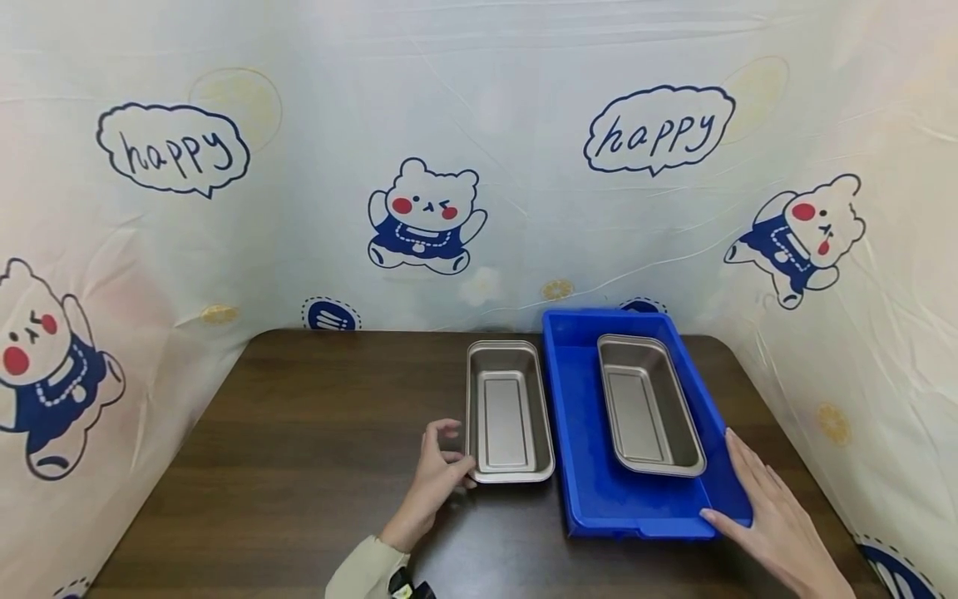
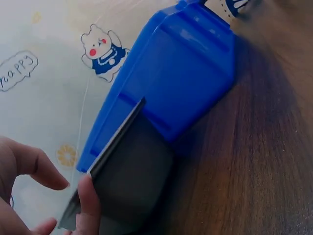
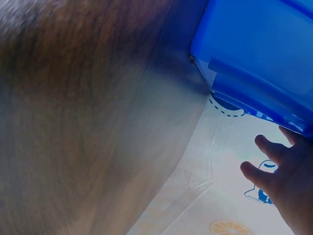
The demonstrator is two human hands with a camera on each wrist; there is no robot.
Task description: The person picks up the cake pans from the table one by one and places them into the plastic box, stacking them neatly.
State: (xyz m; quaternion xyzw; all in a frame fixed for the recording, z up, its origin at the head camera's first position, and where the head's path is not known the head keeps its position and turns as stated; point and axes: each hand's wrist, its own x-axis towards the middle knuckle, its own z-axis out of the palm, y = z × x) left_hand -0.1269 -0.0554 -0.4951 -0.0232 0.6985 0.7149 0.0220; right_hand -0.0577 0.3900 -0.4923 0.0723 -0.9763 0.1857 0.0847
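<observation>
A metal loaf pan (image 1: pixel 506 416) sits on the table just left of a blue tray (image 1: pixel 591 512). My left hand (image 1: pixel 437 478) pinches its near left corner: the thumb (image 2: pixel 89 203) lies against the outer wall at the rim, while the index finger is bent and apart from the pan. Inside the blue tray lies a second, similar loaf pan (image 1: pixel 651 408), tilted slightly. My right hand (image 1: pixel 778 512) rests against the tray's near right corner with long, fairly straight fingers. In the right wrist view, that hand (image 3: pixel 288 178) is partly cut off.
Dark wooden table (image 1: pixel 299 449) surface extends to the left of the pans. A patterned cloth (image 1: pixel 524 100) with bears and "happy" bubbles hangs around the back and sides. The tray stands near the table's right side.
</observation>
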